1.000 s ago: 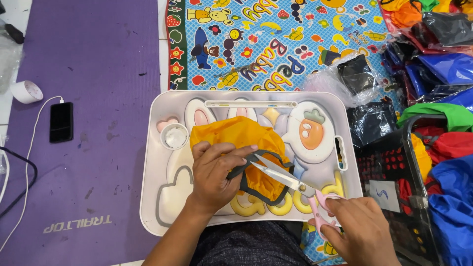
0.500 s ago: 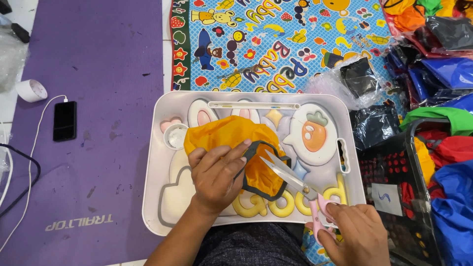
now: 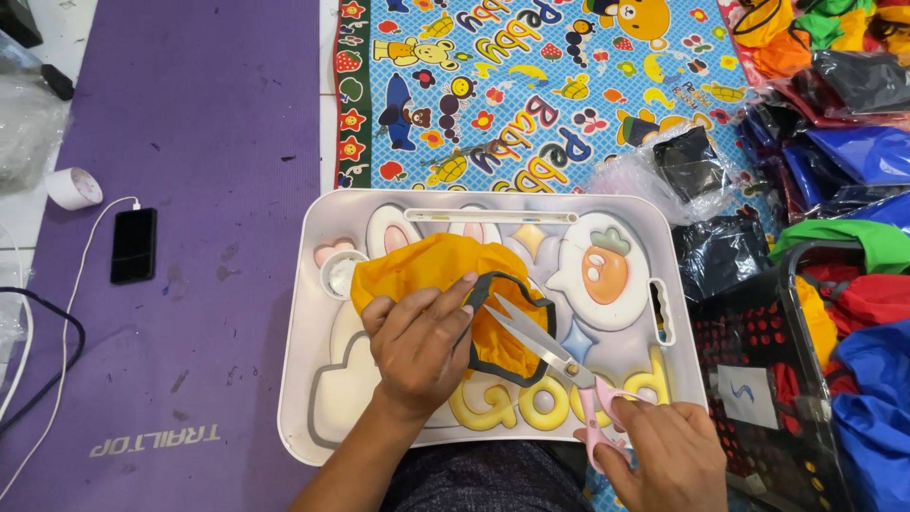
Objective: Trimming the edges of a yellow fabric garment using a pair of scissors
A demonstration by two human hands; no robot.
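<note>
A soft, crumpled orange cloth (image 3: 431,270) edged with a dark grey strap (image 3: 502,322) lies on a white plastic tray (image 3: 313,284). The tray is a rounded rectangle, moulded with raised pastel shapes — rabbit ears, a star, a carrot (image 3: 605,265) and puffy yellow letters (image 3: 517,403) along its near edge. A small round cup (image 3: 338,270) sits in a well at the tray's left, just beside the cloth.

The left hand (image 3: 417,346) rests flat over the cloth's near side, fingers (image 3: 445,303) curled and pressing down on the fabric, fingertips touching the grey strap where it loops out to the right. The right hand (image 3: 664,455) grips pink-handled scissors (image 3: 555,360) by the handles at the tray's near right corner. The shiny metal blades are parted in a narrow V and point up-left, their tips on the cloth inside the strap's loop, just beside the left fingertips.

The tray sits on the floor across the person's lap. To the left is a purple foam mat (image 3: 190,190), scuffed, with a black phone (image 3: 133,246) on a white cable and a roll of white tape (image 3: 74,188). Beyond the tray lies a glossy blue play mat (image 3: 531,95) printed with cartoon animals. To the right, a dark plastic basket (image 3: 787,379) and heaps of cloth in blue, green, red and orange, several in clear crinkled bags (image 3: 682,166).
</note>
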